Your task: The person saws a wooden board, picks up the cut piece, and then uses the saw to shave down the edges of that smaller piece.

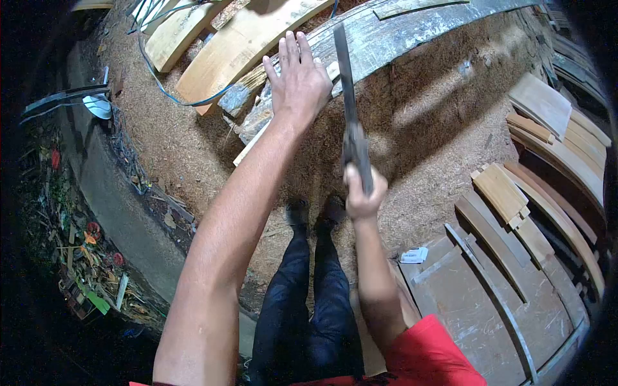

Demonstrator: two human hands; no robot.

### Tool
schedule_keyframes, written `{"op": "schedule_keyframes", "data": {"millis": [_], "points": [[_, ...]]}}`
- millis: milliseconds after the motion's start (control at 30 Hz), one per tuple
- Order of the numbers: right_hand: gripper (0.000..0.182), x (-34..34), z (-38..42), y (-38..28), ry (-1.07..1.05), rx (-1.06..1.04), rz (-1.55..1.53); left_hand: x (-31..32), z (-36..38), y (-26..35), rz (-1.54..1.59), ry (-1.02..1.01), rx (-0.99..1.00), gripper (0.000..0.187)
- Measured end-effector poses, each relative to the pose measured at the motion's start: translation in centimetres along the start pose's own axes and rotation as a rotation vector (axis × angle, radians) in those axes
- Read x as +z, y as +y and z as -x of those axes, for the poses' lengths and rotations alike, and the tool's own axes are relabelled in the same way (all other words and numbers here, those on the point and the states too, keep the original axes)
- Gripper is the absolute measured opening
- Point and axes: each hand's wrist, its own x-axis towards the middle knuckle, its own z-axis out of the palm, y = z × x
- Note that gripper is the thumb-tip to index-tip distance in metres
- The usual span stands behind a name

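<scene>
My left hand (300, 85) lies flat with its fingers stretched out, on or just over the end of a long weathered timber (412, 40). A thin pale strip of wood shows by my wrist, partly hidden by the forearm. Closed around a handle, my right hand (365, 193) holds what looks like a handsaw (347, 83), seen nearly edge-on. Its long, dark, narrow blade points away from me and reaches past the timber's near edge, to the right of my left hand. Motion blurs the handle area, and the blade's teeth cannot be made out.
Curved pale planks (241, 48) and a blue cable (151, 67) lie at the upper left. Sawdust covers the ground (425, 135) around my feet. Cut wooden pieces (502, 193) and a brown board (463, 289) are at the right. Scrap litter (96, 264) lines the left.
</scene>
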Motion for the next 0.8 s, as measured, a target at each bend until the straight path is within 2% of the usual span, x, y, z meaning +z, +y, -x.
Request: {"op": "schedule_keyframes", "data": {"millis": [67, 133, 167, 233, 300, 400, 433, 500, 600, 633, 700, 800], "points": [[0.016, -1.7, 4.6, 0.4, 0.023, -0.043, 0.001, 0.3, -0.2, -0.2, -0.014, 0.000, -0.002, 0.064], [0.015, -1.8, 4.1, -0.6, 0.020, 0.004, -0.036, 0.5, 0.1, 0.0, -0.015, -0.009, 0.003, 0.065], [0.015, -1.4, 2.4, -0.4, -0.008, 0.058, -0.072, 0.2, 0.0, 0.0, -0.007, -0.010, 0.006, 0.065], [0.025, 0.7, -2.6, -1.0, -0.020, 0.007, -0.062, 0.5, 0.0, -0.3, -0.022, 0.037, 0.019, 0.064], [0.028, 1.0, -3.3, -0.6, -0.025, 0.022, -0.062, 1.6, 0.0, -0.8, -0.055, 0.121, 0.048, 0.063], [0.019, -1.8, 3.0, 0.6, -0.021, 0.033, -0.037, 1.6, -0.2, -0.9, -0.040, 0.094, 0.043, 0.063], [0.014, -1.9, 4.1, -0.4, 0.041, 0.045, -0.080, 1.6, -0.4, -0.8, -0.040, 0.107, 0.043, 0.063], [0.018, -2.2, 2.9, -0.1, -0.021, -0.022, -0.023, 1.8, -0.3, -0.9, -0.048, 0.125, 0.047, 0.063], [0.030, 0.9, -3.2, -1.7, -0.014, 0.002, -0.046, 1.6, 0.0, -0.8, -0.044, 0.114, 0.042, 0.062], [0.030, 1.2, -4.0, -1.3, -0.021, 0.068, -0.091, 1.5, 0.1, -0.8, -0.054, 0.093, 0.030, 0.063], [0.029, 0.2, -1.9, -1.0, -0.037, -0.071, -0.034, 1.0, -0.1, -0.5, -0.064, 0.047, 0.020, 0.064], [0.020, -1.5, 3.3, -0.7, 0.012, 0.016, -0.016, 0.4, -0.3, -0.2, -0.054, 0.047, 0.013, 0.064]]}}
